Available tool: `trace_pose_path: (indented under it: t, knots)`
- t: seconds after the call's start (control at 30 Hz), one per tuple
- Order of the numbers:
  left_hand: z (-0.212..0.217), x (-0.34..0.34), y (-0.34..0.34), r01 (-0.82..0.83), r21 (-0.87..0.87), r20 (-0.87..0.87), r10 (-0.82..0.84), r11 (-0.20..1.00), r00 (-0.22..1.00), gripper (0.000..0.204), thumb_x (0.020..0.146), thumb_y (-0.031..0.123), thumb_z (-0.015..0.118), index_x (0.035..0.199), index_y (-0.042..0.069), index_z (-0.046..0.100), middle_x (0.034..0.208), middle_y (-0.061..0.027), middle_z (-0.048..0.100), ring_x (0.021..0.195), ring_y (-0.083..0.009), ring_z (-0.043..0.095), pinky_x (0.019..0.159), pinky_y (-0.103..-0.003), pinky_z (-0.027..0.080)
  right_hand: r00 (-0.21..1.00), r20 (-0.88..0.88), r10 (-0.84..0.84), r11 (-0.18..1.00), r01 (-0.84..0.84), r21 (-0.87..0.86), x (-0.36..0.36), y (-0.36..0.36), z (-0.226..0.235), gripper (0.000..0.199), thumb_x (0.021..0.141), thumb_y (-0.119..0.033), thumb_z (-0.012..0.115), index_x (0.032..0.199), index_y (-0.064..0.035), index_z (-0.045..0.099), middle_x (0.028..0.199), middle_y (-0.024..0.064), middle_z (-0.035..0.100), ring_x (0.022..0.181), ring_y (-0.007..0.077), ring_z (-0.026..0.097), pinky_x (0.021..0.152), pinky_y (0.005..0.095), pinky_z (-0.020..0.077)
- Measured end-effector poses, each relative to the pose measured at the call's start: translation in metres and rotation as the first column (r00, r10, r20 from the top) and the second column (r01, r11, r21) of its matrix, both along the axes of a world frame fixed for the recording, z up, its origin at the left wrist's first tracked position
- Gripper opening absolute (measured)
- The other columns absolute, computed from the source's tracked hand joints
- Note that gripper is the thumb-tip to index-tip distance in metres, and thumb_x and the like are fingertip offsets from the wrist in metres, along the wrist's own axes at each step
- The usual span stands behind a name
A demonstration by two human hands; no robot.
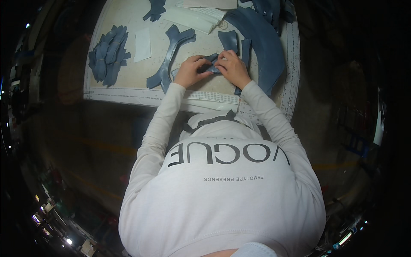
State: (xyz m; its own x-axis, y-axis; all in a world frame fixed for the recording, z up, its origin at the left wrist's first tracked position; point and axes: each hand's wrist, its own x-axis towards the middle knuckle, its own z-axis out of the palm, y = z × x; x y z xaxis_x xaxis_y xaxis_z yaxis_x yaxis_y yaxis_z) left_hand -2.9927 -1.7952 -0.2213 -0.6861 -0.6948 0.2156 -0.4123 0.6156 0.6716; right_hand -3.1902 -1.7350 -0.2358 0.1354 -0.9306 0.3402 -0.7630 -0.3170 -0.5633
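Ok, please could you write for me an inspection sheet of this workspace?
Surface: pale tabletop, speckled, with a printed border.
Job's things: small blue-grey piece between the hands; forked blue-grey piece left of it; pile of blue-grey pieces at far left; large curved blue-grey sheet at right.
Clutter: white rectangular sheet; pale overlapping sheets at the far side.
Grippers: bare left hand and right hand, both at the small piece; exact grip unclear.
Cables: nothing seen.
Surroundings: dark floor; bright lights near the view's rim; much is too dark to tell.
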Motion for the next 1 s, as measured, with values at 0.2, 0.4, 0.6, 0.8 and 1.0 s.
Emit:
trace_pose_path:
  t: [0.2,0.4,0.6,0.8,1.0]
  knots:
    - [-0.003,0.005,-0.008,0.043,0.041,0.018,-0.044,0.998,0.999,0.033,0.074,0.022,0.079,0.104,0.012,0.069,0.090,-0.0084,0.065,0.076,-0.0223,0.065,0.068,-0.033,0.052,0.990,0.087,-0.110,0.993,0.113,-0.028,-0.003,-0.006,-0.001,0.019,0.074,-0.007,0.072,0.093,-0.0115,0.070,0.087,0.0007,0.063,0.094,0.0222,0.058,0.079,0.0345,0.0496]
    - [-0.002,0.006,-0.008,-0.008,0.068,0.004,0.008,0.998,1.000,0.026,0.077,0.016,0.073,0.103,0.012,0.070,0.088,-0.0105,0.065,0.076,-0.0269,0.064,0.068,-0.036,0.052,0.940,0.321,-0.114,0.989,0.078,0.125,-0.008,-0.004,-0.002,0.044,0.075,-0.007,0.071,0.117,-0.0138,0.060,0.081,0.0020,0.066,0.083,0.0245,0.060,0.077,0.0348,0.0498]
    - [-0.006,-0.001,-0.002,0.009,-0.069,-0.015,-0.011,0.998,1.000,0.028,0.073,0.022,0.078,0.099,0.013,0.071,0.092,-0.0111,0.064,0.080,-0.0294,0.064,0.070,-0.037,0.052,0.993,0.062,-0.101,0.995,0.099,0.028,0.007,0.004,-0.001,0.037,0.079,-0.006,0.065,0.114,-0.0186,0.059,0.085,0.0083,0.060,0.080,0.0275,0.063,0.069,0.0390,0.0527]
    - [-0.009,0.002,-0.006,0.038,-0.011,-0.020,-0.038,0.999,0.999,0.032,0.071,0.025,0.083,0.095,0.009,0.071,0.096,-0.0098,0.065,0.073,-0.0241,0.064,0.065,-0.031,0.052,0.967,0.154,-0.202,0.977,0.188,0.097,0.002,-0.001,0.000,0.037,0.078,-0.006,0.066,0.113,-0.0179,0.061,0.080,0.0020,0.063,0.083,0.0246,0.062,0.072,0.0377,0.0518]
    - [-0.005,0.004,-0.005,-0.025,0.071,-0.022,0.027,0.997,0.999,0.022,0.077,0.015,0.074,0.097,0.008,0.071,0.089,-0.0111,0.066,0.066,-0.0208,0.062,0.060,-0.029,0.050,0.956,0.265,-0.127,0.991,0.111,0.072,-0.010,-0.006,0.002,0.039,0.076,-0.003,0.069,0.113,-0.0147,0.061,0.077,-0.0006,0.067,0.086,0.0217,0.059,0.075,0.0349,0.0498]
